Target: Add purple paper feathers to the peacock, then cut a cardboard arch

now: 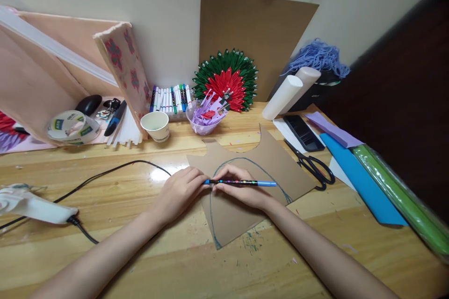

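A marker with a black dotted barrel and blue ends lies level between my two hands, above a brown piece of cardboard. My right hand grips the barrel near its left part. Fingers of my left hand are closed at the marker's blue left end, partly hiding it; I cannot tell whether a cap is on there. A curved dark blue line is drawn on the cardboard, with filled ends at two edges. The cardboard lies flat, and its far edge has curved cutouts.
Black scissors lie right of the cardboard by a phone. A white glue gun with a cord is at left. A paper cup, a bowl of purple scraps and several markers stand behind.
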`<state>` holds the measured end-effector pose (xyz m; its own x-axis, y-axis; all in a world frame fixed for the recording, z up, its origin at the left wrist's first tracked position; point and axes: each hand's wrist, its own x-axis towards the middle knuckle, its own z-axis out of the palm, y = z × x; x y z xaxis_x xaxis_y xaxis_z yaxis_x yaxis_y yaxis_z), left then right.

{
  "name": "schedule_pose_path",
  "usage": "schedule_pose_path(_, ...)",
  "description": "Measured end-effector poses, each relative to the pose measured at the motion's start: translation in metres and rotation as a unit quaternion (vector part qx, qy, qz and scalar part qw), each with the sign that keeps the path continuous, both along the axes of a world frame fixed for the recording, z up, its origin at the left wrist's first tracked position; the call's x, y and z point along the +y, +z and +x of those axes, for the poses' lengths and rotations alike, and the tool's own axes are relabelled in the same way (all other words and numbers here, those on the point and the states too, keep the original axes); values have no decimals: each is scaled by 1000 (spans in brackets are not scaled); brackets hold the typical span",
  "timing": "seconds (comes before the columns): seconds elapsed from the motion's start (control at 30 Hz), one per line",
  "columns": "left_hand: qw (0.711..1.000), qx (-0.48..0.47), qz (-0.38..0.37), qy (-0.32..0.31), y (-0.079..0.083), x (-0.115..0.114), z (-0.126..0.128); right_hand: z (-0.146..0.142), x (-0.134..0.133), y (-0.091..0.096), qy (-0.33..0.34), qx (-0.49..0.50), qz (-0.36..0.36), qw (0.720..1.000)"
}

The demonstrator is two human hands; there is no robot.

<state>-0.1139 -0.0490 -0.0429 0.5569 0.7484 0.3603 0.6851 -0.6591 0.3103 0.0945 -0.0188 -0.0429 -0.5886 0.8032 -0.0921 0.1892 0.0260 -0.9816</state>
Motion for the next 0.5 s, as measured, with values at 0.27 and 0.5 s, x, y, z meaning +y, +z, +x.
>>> schedule_pose_path(0.27, 998, 6, -58, -30, 21, -20, 13, -12, -28, 3, -30, 134, 14, 990)
schedule_pose_path(0.5, 971, -37, -235, 14, 62, -33, 21, -3, -24, 25, 28, 159, 40, 986)
